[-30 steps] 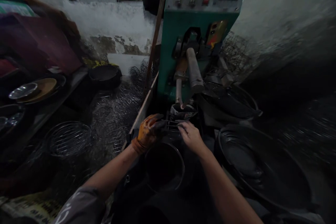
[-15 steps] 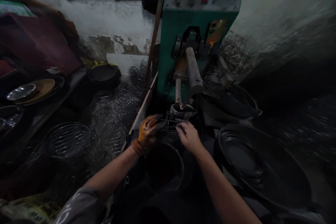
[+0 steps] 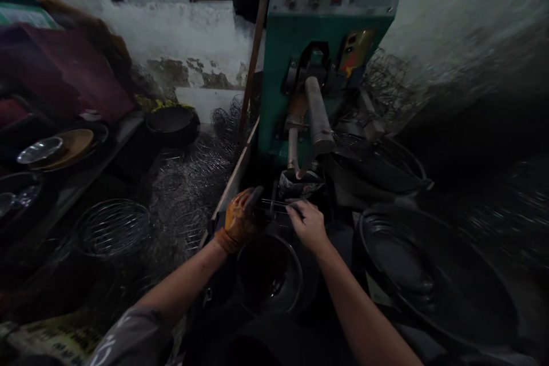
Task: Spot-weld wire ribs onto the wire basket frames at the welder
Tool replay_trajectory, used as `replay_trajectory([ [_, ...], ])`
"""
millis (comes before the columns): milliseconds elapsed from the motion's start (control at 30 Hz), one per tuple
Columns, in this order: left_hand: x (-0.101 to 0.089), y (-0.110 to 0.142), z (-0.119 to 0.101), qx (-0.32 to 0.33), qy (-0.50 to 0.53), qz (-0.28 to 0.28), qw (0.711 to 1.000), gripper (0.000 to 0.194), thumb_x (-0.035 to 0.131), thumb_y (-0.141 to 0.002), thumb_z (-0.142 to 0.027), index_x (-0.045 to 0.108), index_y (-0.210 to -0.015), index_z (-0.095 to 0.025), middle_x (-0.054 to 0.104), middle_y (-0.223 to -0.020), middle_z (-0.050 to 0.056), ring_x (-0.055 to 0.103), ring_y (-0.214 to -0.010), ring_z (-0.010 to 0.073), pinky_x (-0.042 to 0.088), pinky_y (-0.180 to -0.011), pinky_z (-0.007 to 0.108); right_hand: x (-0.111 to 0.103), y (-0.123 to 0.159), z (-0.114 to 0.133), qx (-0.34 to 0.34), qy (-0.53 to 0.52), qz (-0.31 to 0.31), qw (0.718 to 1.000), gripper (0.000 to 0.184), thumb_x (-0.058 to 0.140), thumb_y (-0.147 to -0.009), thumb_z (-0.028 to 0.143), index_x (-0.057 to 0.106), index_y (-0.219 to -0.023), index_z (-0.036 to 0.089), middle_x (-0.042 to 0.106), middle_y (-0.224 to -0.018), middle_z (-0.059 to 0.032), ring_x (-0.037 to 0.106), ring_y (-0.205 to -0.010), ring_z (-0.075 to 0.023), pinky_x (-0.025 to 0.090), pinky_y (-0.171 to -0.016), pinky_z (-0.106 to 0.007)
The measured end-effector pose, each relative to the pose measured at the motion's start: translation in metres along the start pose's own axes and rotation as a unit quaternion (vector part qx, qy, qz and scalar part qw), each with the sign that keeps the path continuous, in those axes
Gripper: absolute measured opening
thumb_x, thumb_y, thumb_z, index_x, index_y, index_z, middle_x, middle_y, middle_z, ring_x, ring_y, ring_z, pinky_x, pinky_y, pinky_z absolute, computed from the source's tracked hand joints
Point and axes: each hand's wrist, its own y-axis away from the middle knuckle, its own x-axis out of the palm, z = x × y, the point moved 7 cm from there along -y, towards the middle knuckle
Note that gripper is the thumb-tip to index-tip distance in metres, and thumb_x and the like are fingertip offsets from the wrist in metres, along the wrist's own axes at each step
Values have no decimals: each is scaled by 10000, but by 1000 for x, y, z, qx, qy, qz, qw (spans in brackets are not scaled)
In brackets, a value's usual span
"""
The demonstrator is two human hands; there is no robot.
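Observation:
My left hand (image 3: 240, 217), in an orange glove, and my bare right hand (image 3: 305, 223) both pinch a small bundle of thin metal wires (image 3: 274, 207) held level between them. The wires sit just below the tip of a grey arm (image 3: 318, 117) of a green machine (image 3: 317, 51) whose red lamp is lit. A round dark bucket (image 3: 268, 274) stands right beneath my hands.
Wire cage frames (image 3: 111, 227) and tangled wire lie on the floor at left. Dark round pans (image 3: 429, 274) are stacked at right. A wooden plank (image 3: 234, 180) runs along the machine's left side. Bowls (image 3: 43, 150) rest on a low shelf far left.
Both hands stay on the wires. The gloved left fingers have shifted slightly along the bundle; the view has moved a little.

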Motion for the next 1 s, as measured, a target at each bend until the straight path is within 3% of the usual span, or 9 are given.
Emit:
replay_trajectory([
  [133, -7, -9, -6, 45, 6, -33, 998, 643, 661, -875, -355, 574, -1489, -182, 750, -1292, 145, 720, -1222, 318, 595, -1062, 483, -3, -1, -1, -2, 10, -19, 1000, 263, 582, -1025, 408, 739, -867, 267, 830, -973, -80, 775, -937, -278, 581, -874, -434],
  [333, -16, -23, -20, 82, 54, -93, 991, 393, 683, -918, -319, 675, -1287, -184, 716, -1347, 163, 677, -1302, 303, 572, -1093, 487, -18, -4, -8, 17, -6, -48, 999, 258, 594, -999, 401, 734, -835, 260, 835, -1003, -91, 780, -948, -281, 589, -881, -441],
  [467, -14, -27, -21, 101, 57, -77, 990, 191, 686, -909, -327, 734, -1029, -187, 739, -1293, 155, 713, -1207, 307, 603, -1002, 477, -20, -4, -11, 35, -23, -33, 999, 241, 611, -966, 404, 729, -812, 260, 834, -1009, -99, 775, -956, -293, 587, -883, -455],
  [600, -9, -33, -17, 105, 42, -57, 992, 196, 692, -884, -332, 783, -985, -191, 773, -1230, 141, 752, -1084, 296, 622, -906, 449, -21, -4, -15, 62, -28, -41, 997, 242, 609, -944, 417, 721, -796, 261, 829, -1020, -109, 760, -978, -309, 569, -895, -479],
  [833, -3, -54, -13, 46, 76, -16, 996, 240, 682, -837, -397, 802, -907, -201, 796, -1199, 119, 749, -1104, 314, 610, -958, 470, -29, -15, -16, 87, -9, -62, 994, 262, 589, -931, 447, 698, -782, 262, 783, -870, -92, 724, -901, -308, 542, -875, -488],
  [1000, 8, -61, -1, -99, 220, 25, 970, 323, 600, -914, -369, 797, -1089, -181, 797, -1062, 126, 749, -994, 300, 639, -847, 437, -37, -19, -21, 85, 5, -73, 994, 270, 580, -935, 456, 683, -774, 264, 760, -848, -86, 704, -904, -312, 528, -936, -514],
])
